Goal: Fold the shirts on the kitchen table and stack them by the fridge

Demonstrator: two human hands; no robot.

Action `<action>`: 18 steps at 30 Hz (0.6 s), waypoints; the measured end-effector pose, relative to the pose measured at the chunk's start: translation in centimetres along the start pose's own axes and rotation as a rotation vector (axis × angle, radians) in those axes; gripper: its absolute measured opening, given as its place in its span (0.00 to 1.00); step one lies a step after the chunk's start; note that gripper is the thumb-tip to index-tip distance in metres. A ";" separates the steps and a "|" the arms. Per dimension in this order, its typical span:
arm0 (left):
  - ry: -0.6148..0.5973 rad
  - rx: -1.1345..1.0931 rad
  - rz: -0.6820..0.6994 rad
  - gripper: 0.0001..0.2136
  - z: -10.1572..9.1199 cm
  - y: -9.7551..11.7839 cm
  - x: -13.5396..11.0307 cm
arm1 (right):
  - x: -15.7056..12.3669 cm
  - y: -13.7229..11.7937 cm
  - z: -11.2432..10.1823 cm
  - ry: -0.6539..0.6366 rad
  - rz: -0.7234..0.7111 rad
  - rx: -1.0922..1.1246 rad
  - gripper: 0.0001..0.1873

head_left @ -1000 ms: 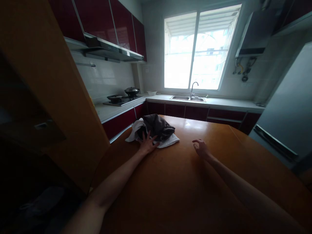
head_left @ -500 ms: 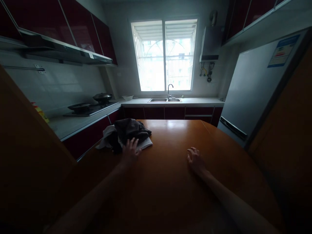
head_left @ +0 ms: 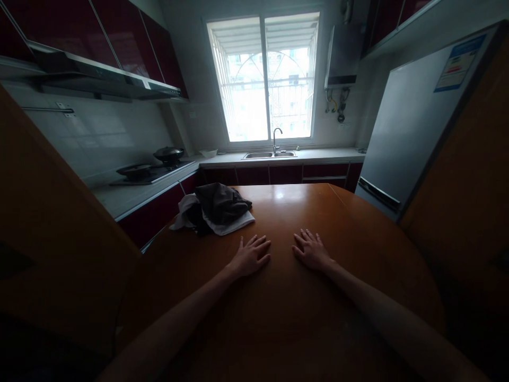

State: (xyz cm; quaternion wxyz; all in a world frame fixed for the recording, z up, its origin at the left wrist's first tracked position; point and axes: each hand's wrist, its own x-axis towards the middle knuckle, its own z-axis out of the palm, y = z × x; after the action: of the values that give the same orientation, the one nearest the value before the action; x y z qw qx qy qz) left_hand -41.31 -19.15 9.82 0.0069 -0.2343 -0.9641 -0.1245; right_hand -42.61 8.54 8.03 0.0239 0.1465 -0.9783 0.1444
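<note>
The clothes (head_left: 222,201) sit heaped on the table (head_left: 294,212), at its far left edge: a dark piece bunched on top, white cloth (head_left: 235,225) poking out underneath. From where I stand I can't tell whether the heap's left end overhangs the table. If it does, a careless nudge leftward might send it over. The layers look tangled too, so a tug on the dark piece could drag the white one along and crumple it.

Nearer the table's middle are both hands, palms down and holding nothing, fingers spread wide. The left hand (head_left: 250,257) is closer to the heap but apart from it; the right hand (head_left: 312,252) is farther off. Reaching across with the right could make the forearms cross.

Past the table's left side is the stove (head_left: 159,175); clothes flung hard that way might reach its pans (head_left: 169,154).
</note>
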 end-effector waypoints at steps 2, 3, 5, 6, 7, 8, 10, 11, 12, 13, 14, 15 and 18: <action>0.011 0.011 0.026 0.27 0.1 -0.7 -0.7 | 0.1 0.0 0.0 0.003 0.002 0.003 0.36; 0.016 0.012 0.030 0.27 0.3 -0.9 -0.9 | 0.1 0.0 -0.1 0.003 0.004 0.006 0.35; 0.026 0.013 0.034 0.27 0.8 -1.1 -1.1 | 0.0 0.0 -0.1 0.004 0.004 0.012 0.34; 0.031 0.017 0.036 0.28 1.1 -1.0 -1.1 | 0.0 0.0 -0.1 0.004 0.002 0.013 0.34; 0.038 0.020 0.036 0.28 1.3 -1.0 -1.2 | -0.1 0.0 -0.2 0.008 0.000 0.012 0.34; 0.046 0.020 0.033 0.28 1.4 -1.0 -1.2 | -0.2 0.0 -0.2 0.011 -0.003 0.011 0.34; 0.055 0.014 0.030 0.28 1.6 -0.9 -1.4 | -0.3 0.0 -0.2 0.014 -0.005 0.004 0.33; 0.058 0.010 0.027 0.27 1.7 -0.9 -1.5 | -0.3 0.0 -0.3 0.012 -0.005 0.000 0.33; 0.058 0.005 0.026 0.27 1.7 -0.9 -1.6 | -0.3 0.1 -0.3 0.011 -0.007 -0.004 0.33; 0.055 0.003 0.024 0.27 1.6 -0.8 -1.7 | -0.4 0.1 -0.3 0.009 -0.008 -0.007 0.33; 0.050 0.002 0.021 0.27 1.6 -0.8 -1.8 | -0.3 0.2 -0.4 0.006 -0.011 -0.008 0.33; 0.046 0.001 0.018 0.27 1.5 -0.8 -1.9 | -0.3 0.2 -0.4 0.003 -0.016 -0.009 0.32; 0.042 -0.005 0.011 0.27 1.2 -0.6 -2.0 | -0.2 0.4 -0.3 0.002 -0.035 -0.010 0.32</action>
State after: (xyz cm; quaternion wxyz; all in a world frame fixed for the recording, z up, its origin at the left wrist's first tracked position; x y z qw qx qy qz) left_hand -39.74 -20.31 8.34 0.0271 -0.2367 -0.9622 -0.1317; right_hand -42.52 9.08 8.19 0.0282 0.1633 -0.9763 0.1392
